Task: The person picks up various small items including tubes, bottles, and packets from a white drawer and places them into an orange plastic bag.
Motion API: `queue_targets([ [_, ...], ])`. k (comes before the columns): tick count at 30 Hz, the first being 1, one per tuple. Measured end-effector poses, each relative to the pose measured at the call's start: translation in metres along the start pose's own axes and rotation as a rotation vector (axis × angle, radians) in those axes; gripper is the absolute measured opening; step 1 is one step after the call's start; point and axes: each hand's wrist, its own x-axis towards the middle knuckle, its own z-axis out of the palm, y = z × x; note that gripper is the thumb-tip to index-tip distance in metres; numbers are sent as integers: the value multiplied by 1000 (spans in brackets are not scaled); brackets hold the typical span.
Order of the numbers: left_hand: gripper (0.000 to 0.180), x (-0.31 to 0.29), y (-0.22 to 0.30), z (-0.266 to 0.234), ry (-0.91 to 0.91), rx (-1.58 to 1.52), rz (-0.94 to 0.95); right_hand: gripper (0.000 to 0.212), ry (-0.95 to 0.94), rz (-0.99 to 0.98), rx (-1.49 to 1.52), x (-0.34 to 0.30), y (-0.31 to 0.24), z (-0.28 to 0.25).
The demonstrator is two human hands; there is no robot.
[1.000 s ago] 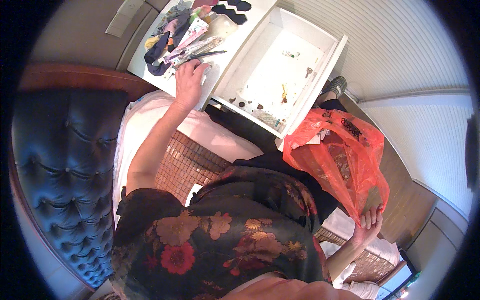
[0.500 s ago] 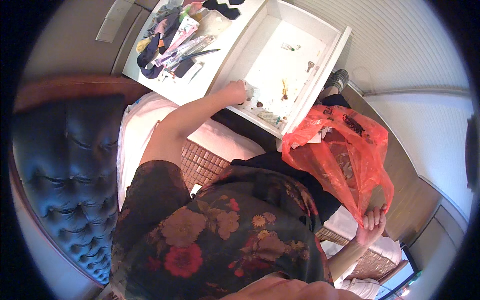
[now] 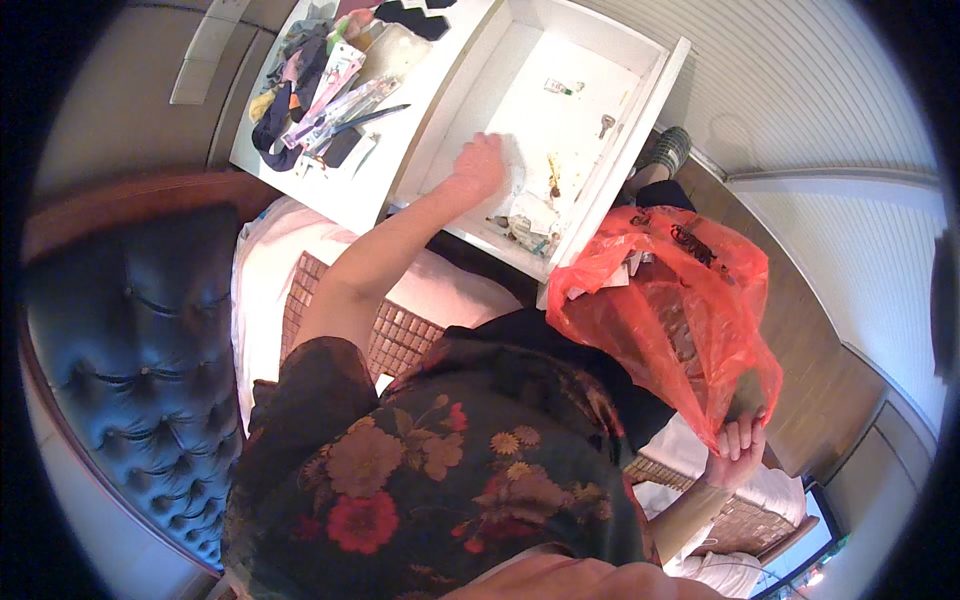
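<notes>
My left hand point(image 3: 482, 163) is inside the pulled-out white drawer point(image 3: 458, 100), fingers curled down near its left side. Whatever it holds, if anything, is hidden under the fingers. Close by, a crumpled whitish piece point(image 3: 533, 214) lies among small bits of litter in the drawer's near corner. A yellowish-brown clump point(image 3: 553, 172), a key point(image 3: 606, 125) and a small white-and-green item point(image 3: 560, 87) are spread over the drawer floor. At the right, my right hand point(image 3: 738, 440) is closed on the edge of a red plastic bag point(image 3: 650, 300), which hangs with its mouth gaping beside the drawer and pale scraps inside.
On the white cabinet top point(image 3: 350, 190) left of the drawer lies a heap of cloth items point(image 3: 300, 75), packets and a dark pen-like stick point(image 3: 372, 117). A tufted dark headboard point(image 3: 130, 370) stands at the left. A slippered foot point(image 3: 668, 150) is beyond the bag.
My left hand has moved slightly up and farther into the drawer. A crumpled whitish piece now shows over the near-corner litter. The right hand keeps its hold on the bag.
</notes>
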Motion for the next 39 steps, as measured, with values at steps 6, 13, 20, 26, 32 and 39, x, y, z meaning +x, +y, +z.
queue_targets([
  [6,23,-17,31,12,-175,100,447,17,26,14,17,11,2,-11],
  [13,25,96,62,-31,312,-132,442,15,63,34,-14,16,-1,-11],
  [20,24,153,55,-32,167,-36,359,15,99,23,-4,22,0,-11],
  [26,19,174,58,-27,225,-345,247,16,99,37,4,25,0,-11],
  [32,24,175,85,-5,339,-278,478,16,59,58,13,28,-1,-5],
  [39,24,99,82,16,187,-137,837,17,56,60,25,26,1,-8],
])
